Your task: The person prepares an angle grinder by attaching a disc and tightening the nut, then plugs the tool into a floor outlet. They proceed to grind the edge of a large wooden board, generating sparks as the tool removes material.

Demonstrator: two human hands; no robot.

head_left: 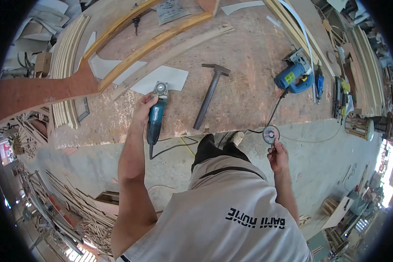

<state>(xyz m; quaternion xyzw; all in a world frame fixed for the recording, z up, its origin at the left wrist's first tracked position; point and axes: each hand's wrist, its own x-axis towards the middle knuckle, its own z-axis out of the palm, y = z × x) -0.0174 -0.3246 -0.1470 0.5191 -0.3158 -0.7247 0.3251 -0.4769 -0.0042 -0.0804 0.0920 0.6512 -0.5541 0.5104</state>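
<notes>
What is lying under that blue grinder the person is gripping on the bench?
The grinder, gripped by the left hand, rests on the bare brown workbench, its head beside a pale sheet offcut. Its tail overhangs the bench edge. Whatever lies directly beneath its body is covered.

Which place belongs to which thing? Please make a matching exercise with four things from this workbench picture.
Things:
1. grinder
2. disc
3. hammer
4. jigsaw

Places:
a. lies free in the middle of the bench
b. held in the right hand, off the bench edge
c. gripped by the left hand on the bench
d. rests at the bench's right end

Pairs: 1-c, 2-b, 3-a, 4-d
</notes>
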